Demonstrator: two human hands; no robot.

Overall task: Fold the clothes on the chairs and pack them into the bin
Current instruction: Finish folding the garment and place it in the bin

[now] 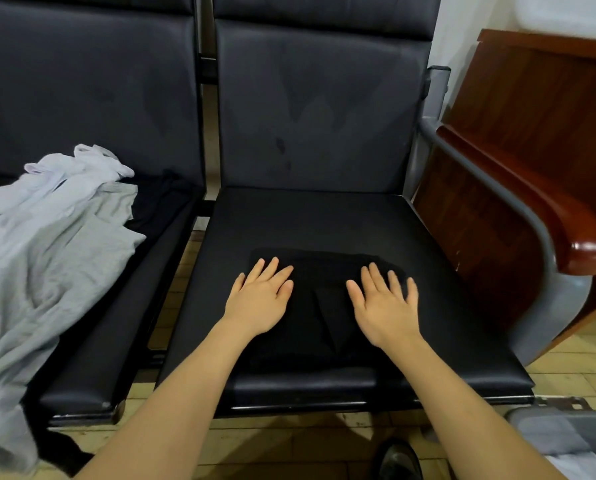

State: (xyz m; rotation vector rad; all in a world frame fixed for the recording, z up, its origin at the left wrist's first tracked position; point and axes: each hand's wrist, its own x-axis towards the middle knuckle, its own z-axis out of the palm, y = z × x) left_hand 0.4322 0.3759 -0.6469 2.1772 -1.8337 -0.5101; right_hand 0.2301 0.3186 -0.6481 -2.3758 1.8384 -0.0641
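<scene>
A folded black garment (pixel 320 306) lies flat on the seat of the right-hand black chair (pixel 324 216). My left hand (pixel 260 299) rests flat on its left part with the fingers straight. My right hand (pixel 384 303) lies flat on its right part, fingers spread. On the left chair (pixel 92 98) a heap of unfolded clothes spills over the front edge: a white garment (pixel 82 164) on top, a grey one (pixel 47 258) below, and a black one (pixel 165 199) behind them. The bin (pixel 566 441) shows at the bottom right corner with grey folded cloth inside.
A wooden armrest (pixel 545 216) on a grey metal frame borders the right chair. A brown wooden cabinet (pixel 538 105) stands behind it. A black shoe (pixel 398 460) is on the tiled floor (pixel 289 441) below the seat.
</scene>
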